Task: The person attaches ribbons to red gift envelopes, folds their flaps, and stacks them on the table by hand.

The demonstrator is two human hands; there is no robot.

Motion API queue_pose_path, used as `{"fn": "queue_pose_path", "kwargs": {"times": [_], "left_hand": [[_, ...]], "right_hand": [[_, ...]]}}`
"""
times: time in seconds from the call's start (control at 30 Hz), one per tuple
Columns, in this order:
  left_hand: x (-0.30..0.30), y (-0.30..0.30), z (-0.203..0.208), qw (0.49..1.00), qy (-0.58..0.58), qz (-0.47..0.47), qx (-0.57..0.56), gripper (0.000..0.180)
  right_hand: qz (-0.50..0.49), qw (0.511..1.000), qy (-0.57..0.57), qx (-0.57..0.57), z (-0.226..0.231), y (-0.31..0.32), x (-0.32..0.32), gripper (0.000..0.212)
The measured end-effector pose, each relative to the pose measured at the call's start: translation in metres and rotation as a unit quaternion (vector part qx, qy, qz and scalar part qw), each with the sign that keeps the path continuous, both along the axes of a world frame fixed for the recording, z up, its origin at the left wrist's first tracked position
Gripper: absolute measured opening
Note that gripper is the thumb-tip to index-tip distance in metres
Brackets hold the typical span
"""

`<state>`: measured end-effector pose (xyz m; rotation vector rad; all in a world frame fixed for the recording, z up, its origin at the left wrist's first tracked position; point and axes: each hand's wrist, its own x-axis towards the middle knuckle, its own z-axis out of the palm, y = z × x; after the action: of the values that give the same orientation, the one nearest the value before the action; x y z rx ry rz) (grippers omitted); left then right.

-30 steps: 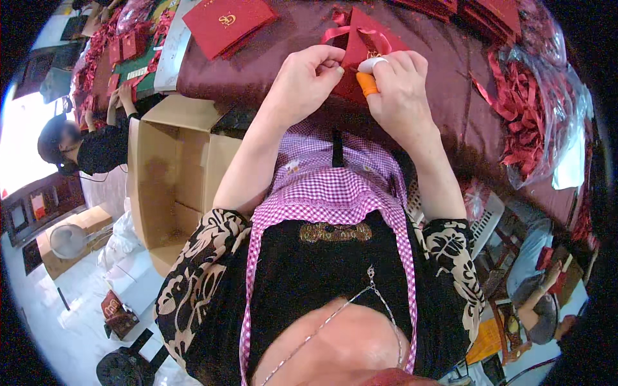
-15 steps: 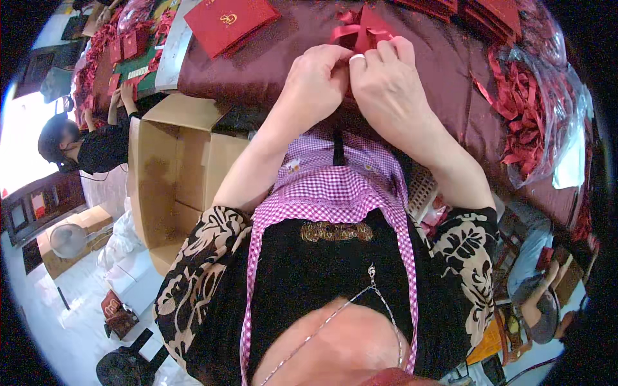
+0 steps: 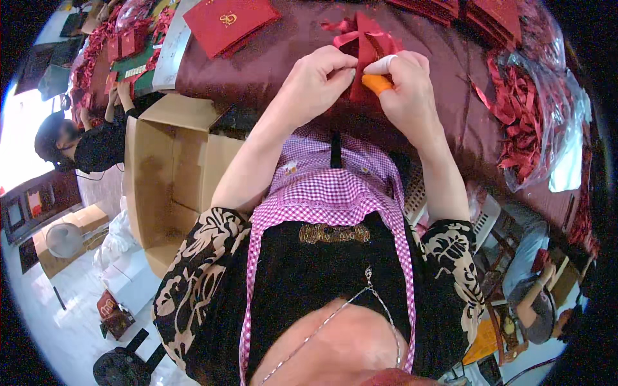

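A narrow red card item (image 3: pixel 365 48) with red ribbon loops (image 3: pixel 344 31) at its far end lies on the table between my hands. My left hand (image 3: pixel 315 83), thumb and forefinger pinched, is at its left edge; what the fingertips hold is too small to make out. On the other side my right hand (image 3: pixel 412 87) has its fingers curled in, close against the card. An orange cover (image 3: pixel 377 83) is on its thumb and a white wrap (image 3: pixel 381 65) on its forefinger. Any ribbon in that grip is hidden.
A red box (image 3: pixel 228 22) lies at the far left of the maroon-covered table (image 3: pixel 270 51). Red cards (image 3: pixel 492 22) are stacked at the far right, above a clear bag (image 3: pixel 547 116) of red ribbons. An open carton (image 3: pixel 174 180) stands left; co-workers sit at both sides.
My hands have parted from close together, the right one shifting right and turning so its orange thumb cover shows. More of the red card is visible between them.
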<state>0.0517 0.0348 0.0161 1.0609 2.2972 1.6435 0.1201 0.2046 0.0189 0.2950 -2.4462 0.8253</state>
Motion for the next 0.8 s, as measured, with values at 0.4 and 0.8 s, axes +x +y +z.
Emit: {"fn": "queue_pose_path", "kwargs": {"times": [0.4, 0.8], "left_hand": [[-0.007, 0.0, 0.005, 0.986, 0.134, -0.089, -0.033, 0.012], [0.006, 0.008, 0.015, 0.978, 0.188, -0.08, -0.047, 0.008]], "right_hand": [[-0.016, 0.995, -0.009, -0.094, -0.014, 0.0, 0.009, 0.017], [0.099, 0.987, 0.025, 0.126, 0.028, 0.025, -0.007, 0.027]]}}
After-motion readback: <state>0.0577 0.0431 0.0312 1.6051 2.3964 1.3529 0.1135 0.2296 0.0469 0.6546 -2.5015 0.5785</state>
